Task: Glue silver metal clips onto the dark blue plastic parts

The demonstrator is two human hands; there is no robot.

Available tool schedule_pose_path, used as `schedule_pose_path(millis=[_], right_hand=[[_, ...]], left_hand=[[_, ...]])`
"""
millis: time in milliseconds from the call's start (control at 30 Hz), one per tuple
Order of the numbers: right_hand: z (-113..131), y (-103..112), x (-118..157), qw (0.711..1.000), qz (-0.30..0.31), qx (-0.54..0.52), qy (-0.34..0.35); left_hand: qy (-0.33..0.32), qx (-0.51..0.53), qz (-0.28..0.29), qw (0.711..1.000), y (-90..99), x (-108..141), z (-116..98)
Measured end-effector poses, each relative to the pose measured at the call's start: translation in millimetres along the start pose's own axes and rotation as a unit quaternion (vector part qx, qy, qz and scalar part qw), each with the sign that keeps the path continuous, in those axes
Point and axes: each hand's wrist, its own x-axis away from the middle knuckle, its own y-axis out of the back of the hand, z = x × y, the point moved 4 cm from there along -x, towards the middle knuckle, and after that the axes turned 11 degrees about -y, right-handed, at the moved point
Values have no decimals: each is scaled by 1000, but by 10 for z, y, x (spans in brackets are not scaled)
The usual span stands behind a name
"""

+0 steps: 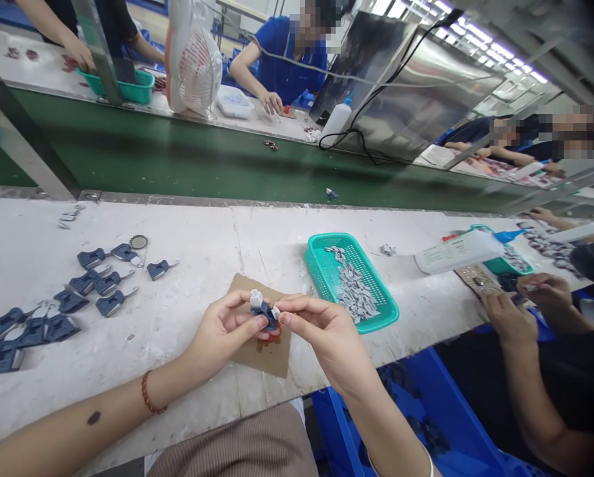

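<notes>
While a dark blue part (266,310) is held between the thumb and fingers of the left hand (230,324), a small white piece (276,312) is pinched between the thumb and fingertips of the right hand (324,328) at the right side of the part. Both hands are set in narrow grips, close together, above a brown cardboard sheet (262,363). A light grey piece (256,299) is seen at the upper end of the held part. Below it, a red-orange object (274,336) is partly hidden; whether it is touched cannot be told.

To the right of the sheet, 1 green basket (384,323) is positioned, in which many small grey pieces (354,288) are contained. On the white table (202,238), further dark blue parts (111,303) are laid out at the left, with 1 round metal cap (138,242) placed near the rearmost. A white bottle (459,252) with a blue nozzle is located right of the basket, near a co-worker's hands (510,321).
</notes>
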Motion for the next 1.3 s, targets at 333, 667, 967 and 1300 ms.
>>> schedule_pose_path(millis=[333,667,967,1300], right_hand=[[-31,-35,8,1000,-3,-2,17],[-154,-10,-30,996,27,-70,-44],[-228,-113,0,998,-29,-47,1],[-36,1172,-141,852,-276,439,75]], left_hand=[[-35,18,2,999,-24,14,-24],[-45,-15,36,998,-10,-16,-32],[22,-79,35,996,-19,-66,-42],[-57,-566,-2,823,625,-213,-428]])
